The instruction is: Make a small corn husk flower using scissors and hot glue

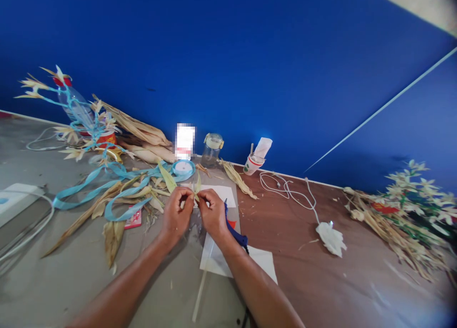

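Note:
My left hand [179, 209] and my right hand [212, 211] meet over the middle of the table, fingers pinched together. Between them they grip a strip of pale green corn husk [197, 183], whose tip sticks up above the fingertips. Under my right forearm lies a blue glue gun [235, 233], partly hidden, on white paper [264, 261]. A clear glue stick [200, 294] lies in front of it. Left of my hands are a loose light blue ribbon [124, 194], its spool [183, 167] and several dried corn husks [89, 209].
Husk flowers on blue stems [96, 128] stand at the back left beside a plastic bottle [73, 102]. A glass jar [212, 149] and a paper cup [253, 164] stand along the blue wall [228, 71]. A white cable [303, 199] and white flowers [417, 190] lie right.

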Tool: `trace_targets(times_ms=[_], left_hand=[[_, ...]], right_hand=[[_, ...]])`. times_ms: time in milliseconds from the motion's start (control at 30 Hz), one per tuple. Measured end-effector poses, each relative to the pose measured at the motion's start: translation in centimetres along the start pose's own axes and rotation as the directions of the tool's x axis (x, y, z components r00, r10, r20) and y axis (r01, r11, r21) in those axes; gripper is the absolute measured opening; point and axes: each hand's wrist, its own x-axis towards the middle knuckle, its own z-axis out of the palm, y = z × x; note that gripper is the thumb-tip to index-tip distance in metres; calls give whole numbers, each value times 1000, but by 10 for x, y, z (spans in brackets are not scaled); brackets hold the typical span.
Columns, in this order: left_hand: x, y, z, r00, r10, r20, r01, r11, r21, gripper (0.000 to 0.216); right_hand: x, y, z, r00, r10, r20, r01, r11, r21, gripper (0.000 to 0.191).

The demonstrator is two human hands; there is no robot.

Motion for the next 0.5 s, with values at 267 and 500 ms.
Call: trace_targets(times_ms=[267, 500], left_hand=[[3, 10, -1, 979, -201, 38, 204, 957, -208, 15], [4, 5, 4, 949, -293, 120, 316, 881, -351, 21]], right_hand=[[0, 4, -1, 999, 10, -51, -12, 999, -42, 13], [-1, 1, -2, 998, -28, -48, 24, 996, -84, 14]])
